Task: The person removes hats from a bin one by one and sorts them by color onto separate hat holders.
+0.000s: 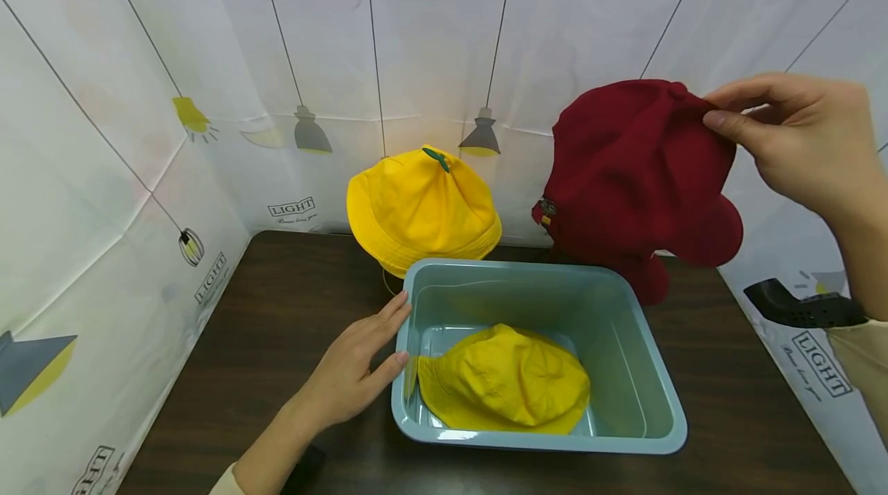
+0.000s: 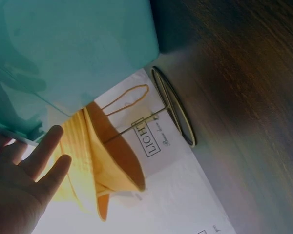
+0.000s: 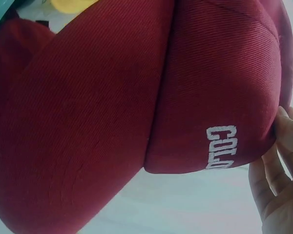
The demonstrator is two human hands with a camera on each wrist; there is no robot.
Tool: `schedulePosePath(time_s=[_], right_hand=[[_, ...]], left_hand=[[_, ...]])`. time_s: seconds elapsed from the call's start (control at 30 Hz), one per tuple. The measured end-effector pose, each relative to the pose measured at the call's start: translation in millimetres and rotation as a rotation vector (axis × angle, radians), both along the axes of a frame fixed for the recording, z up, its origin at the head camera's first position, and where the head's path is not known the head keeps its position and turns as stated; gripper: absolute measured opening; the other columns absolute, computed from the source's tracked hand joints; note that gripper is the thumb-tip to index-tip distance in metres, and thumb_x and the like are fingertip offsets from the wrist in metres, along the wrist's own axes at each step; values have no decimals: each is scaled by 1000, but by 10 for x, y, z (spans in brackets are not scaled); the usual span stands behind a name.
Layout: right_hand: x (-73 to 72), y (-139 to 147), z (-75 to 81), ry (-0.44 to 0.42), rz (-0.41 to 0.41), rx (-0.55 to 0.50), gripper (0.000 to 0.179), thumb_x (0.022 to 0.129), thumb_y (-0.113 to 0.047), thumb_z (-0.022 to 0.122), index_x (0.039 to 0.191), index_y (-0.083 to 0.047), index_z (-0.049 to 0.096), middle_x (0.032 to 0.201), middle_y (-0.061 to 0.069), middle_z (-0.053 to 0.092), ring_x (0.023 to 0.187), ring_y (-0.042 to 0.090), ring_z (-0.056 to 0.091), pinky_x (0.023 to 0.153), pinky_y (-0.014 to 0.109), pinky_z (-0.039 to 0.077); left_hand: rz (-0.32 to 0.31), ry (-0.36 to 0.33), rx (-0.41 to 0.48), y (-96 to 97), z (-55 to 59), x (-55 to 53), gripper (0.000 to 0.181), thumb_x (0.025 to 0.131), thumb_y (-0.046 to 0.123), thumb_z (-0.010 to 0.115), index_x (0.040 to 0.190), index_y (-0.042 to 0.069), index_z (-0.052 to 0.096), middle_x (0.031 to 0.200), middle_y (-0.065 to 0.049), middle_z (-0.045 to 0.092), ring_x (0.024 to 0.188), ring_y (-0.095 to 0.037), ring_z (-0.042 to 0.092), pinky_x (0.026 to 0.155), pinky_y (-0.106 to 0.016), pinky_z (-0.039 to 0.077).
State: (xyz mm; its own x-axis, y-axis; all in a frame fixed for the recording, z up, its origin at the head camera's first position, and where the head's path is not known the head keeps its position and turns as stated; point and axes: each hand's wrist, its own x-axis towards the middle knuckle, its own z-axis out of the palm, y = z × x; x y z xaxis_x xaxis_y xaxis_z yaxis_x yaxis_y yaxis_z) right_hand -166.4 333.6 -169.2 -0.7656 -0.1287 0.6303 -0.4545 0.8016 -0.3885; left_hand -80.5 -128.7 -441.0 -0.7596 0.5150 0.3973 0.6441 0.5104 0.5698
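Observation:
My right hand [image 1: 798,133] pinches the crown of a dark red baseball cap [image 1: 638,163] at upper right, raised above the back of the table. White embroidered letters show on its front in the right wrist view. Another red fabric part [image 1: 648,279] hangs below it; whether it belongs to a second cap I cannot tell. My left hand [image 1: 354,368] has its fingers extended, touching the left rim of a blue-green plastic bin [image 1: 662,383]. Inside the bin lies a yellow bucket hat [image 1: 506,379]. Behind it, a brighter yellow hat [image 1: 423,202] with a green sprout sits on a wire stand [image 2: 173,107].
The bin stands on a dark wooden table [image 1: 277,310]. White sheeting [image 1: 416,32] printed with hanging lamps covers the back and sides. A black wrist device [image 1: 805,306] is strapped to my right forearm.

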Motion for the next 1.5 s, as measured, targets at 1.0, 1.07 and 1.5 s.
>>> schedulePosePath(time_s=[1.0, 1.07, 1.5], right_hand=[[-625, 519, -578, -249, -74, -157, 18, 97, -11, 74, 114, -11, 82, 78, -33, 67, 75, -8, 61, 59, 9, 44], [-646, 530, -626, -256, -91, -123, 20, 98, -12, 74, 116, -7, 80, 78, -35, 64, 76, -9, 60, 60, 9, 44], [-747, 551, -833, -277, -108, -53, 26, 100, -17, 72, 119, 0, 76, 80, -39, 61, 82, -11, 56, 63, 12, 42]], left_hand=[[6, 7, 16, -4, -13, -5, 61, 107, 27, 60, 162, 10, 41, 171, 0, 29, 151, -22, 39, 117, -59, 37], [4, 8, 13, -5, -13, -9, 60, 107, 27, 59, 162, 9, 41, 171, -1, 29, 151, -23, 39, 117, -59, 37], [4, 4, -6, -12, -13, -12, 60, 107, 27, 58, 162, 8, 40, 171, -1, 29, 151, -23, 40, 117, -58, 38]])
